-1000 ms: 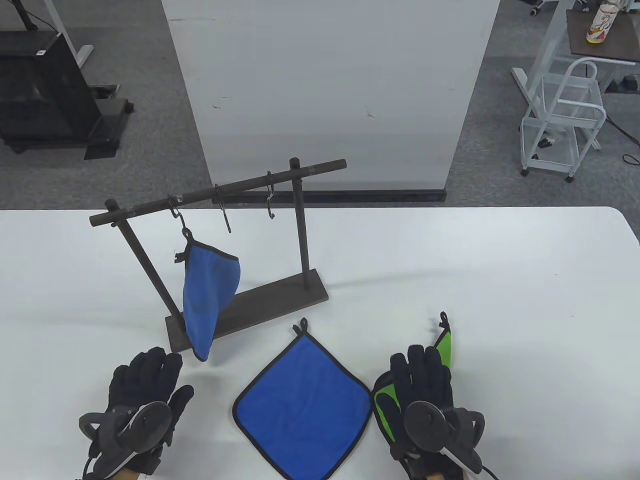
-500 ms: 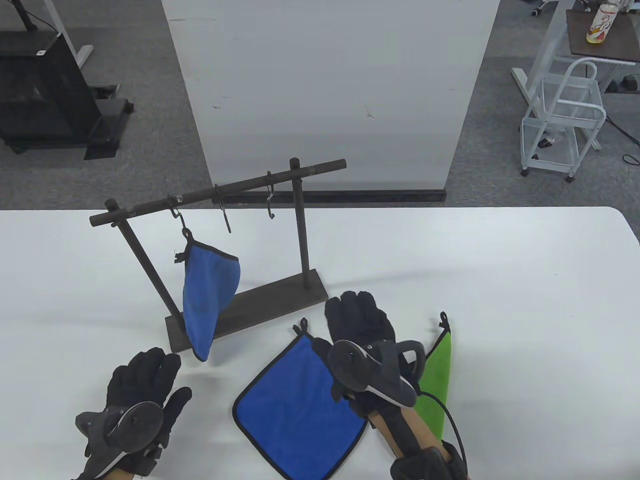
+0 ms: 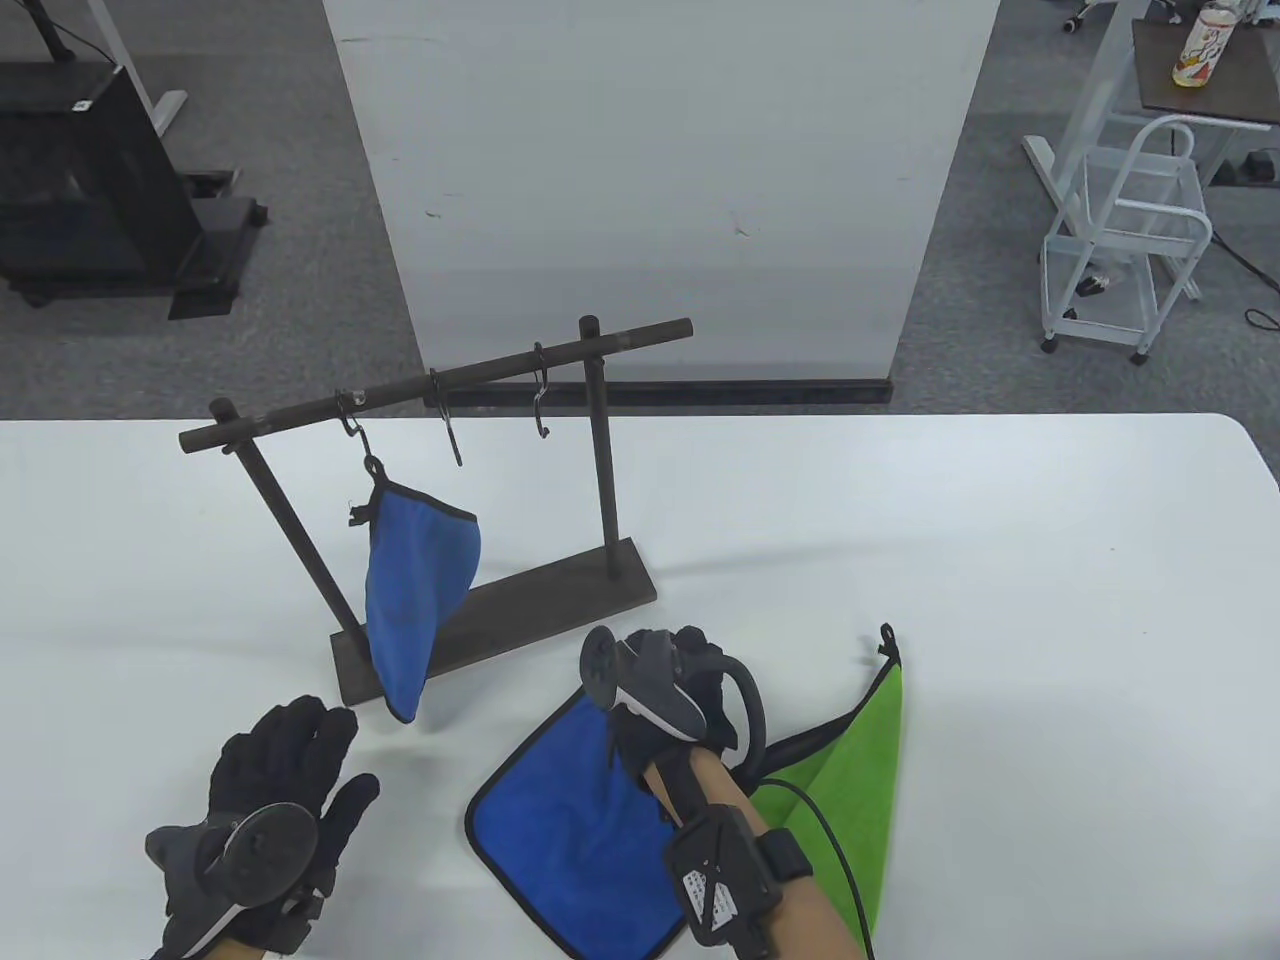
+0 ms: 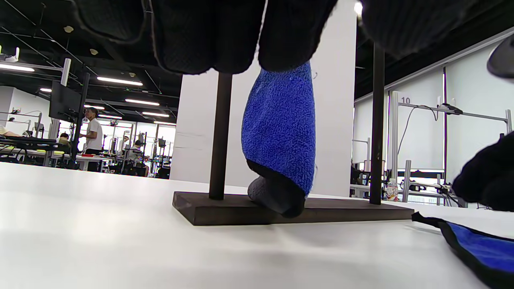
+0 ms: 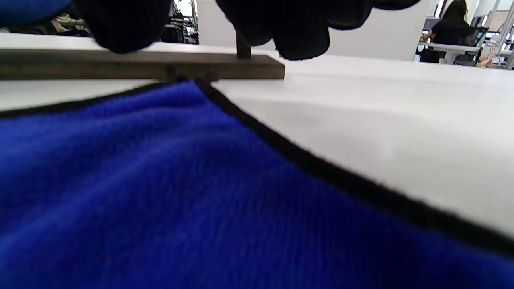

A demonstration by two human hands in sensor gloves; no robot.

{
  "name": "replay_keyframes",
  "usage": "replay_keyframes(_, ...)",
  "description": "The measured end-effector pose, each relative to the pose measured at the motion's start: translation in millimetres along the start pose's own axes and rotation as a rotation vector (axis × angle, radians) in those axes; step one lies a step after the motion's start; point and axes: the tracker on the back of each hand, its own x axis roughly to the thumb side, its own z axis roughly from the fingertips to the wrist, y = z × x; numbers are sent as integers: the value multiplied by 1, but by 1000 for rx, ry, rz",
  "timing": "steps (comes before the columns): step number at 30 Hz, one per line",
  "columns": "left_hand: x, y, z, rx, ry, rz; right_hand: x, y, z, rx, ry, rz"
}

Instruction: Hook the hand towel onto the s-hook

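A dark wooden rack point(image 3: 500, 610) carries three s-hooks. The left hook point(image 3: 352, 420) holds a hanging blue towel point(image 3: 410, 600), also in the left wrist view point(image 4: 281, 136). The middle hook point(image 3: 453, 435) and right hook point(image 3: 541, 400) are bare. A second blue towel point(image 3: 560, 830) lies flat on the table. My right hand point(image 3: 690, 660) hovers over its top corner; in the right wrist view my fingertips point(image 5: 297, 24) hang spread just above the towel point(image 5: 160, 180) and its corner loop point(image 5: 188, 76), gripping nothing. My left hand point(image 3: 285, 760) rests flat and open on the table.
A green towel point(image 3: 860, 740) lies partly folded to the right of my right forearm, its loop point(image 3: 886, 636) pointing away. The rack base point(image 5: 140, 64) sits just beyond the flat towel's corner. A white panel point(image 3: 650, 180) stands behind the table.
My right hand left the green towel and moved left and forward to the top corner of the flat blue towel. The green towel has shifted and opened out. My left hand has barely moved.
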Motion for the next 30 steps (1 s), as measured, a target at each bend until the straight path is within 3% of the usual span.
replay_keyframes(7, -1, 0, 0, -8, 6, 5, 7, 21, -13, 116, 54, 22)
replay_keyframes(18, -2, 0, 0, -13, 5, 20, 1, 16, -14, -40, 56, -60)
replay_keyframes(30, -3, 1, 0, -11, 9, 28, -1, -54, 22, -309, -118, -252)
